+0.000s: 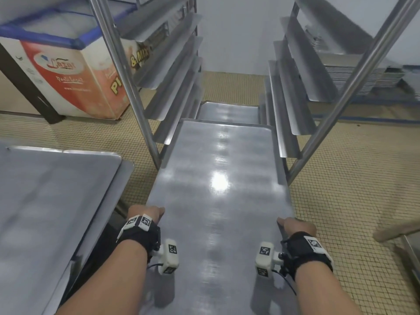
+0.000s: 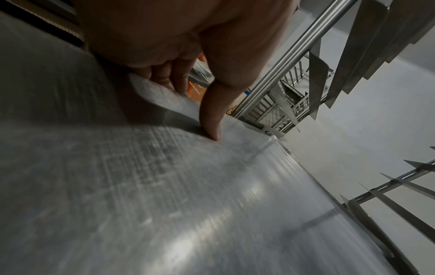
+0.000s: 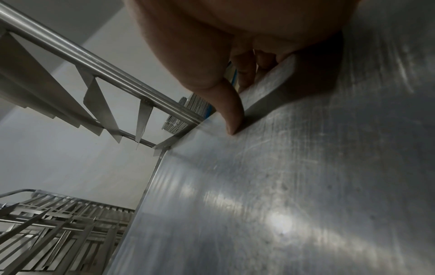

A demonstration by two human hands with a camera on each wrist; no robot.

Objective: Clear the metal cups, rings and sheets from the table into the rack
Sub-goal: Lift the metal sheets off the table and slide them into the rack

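Note:
I hold a long bare metal sheet point(image 1: 218, 201) by its two long edges, its far end lying between the side rails of the steel rack point(image 1: 145, 123). My left hand point(image 1: 147, 212) grips the left edge, thumb on top point(image 2: 212, 121) and fingers curled underneath. My right hand point(image 1: 295, 226) grips the right edge the same way, thumb pressed on the surface point(image 3: 231, 119). The sheet point(image 2: 188, 195) carries nothing and its far corner sits by a rack ledge point(image 3: 164, 147). A second sheet point(image 1: 227, 112) lies deeper in the rack on a lower level.
At the left the metal table point(image 1: 56, 201) bears another flat sheet. A freezer chest point(image 1: 68, 71) stands behind the rack's left post. A pile of trays point(image 1: 363, 76) sits on the floor at the right. Angled rack ledges point(image 1: 293, 105) line both sides.

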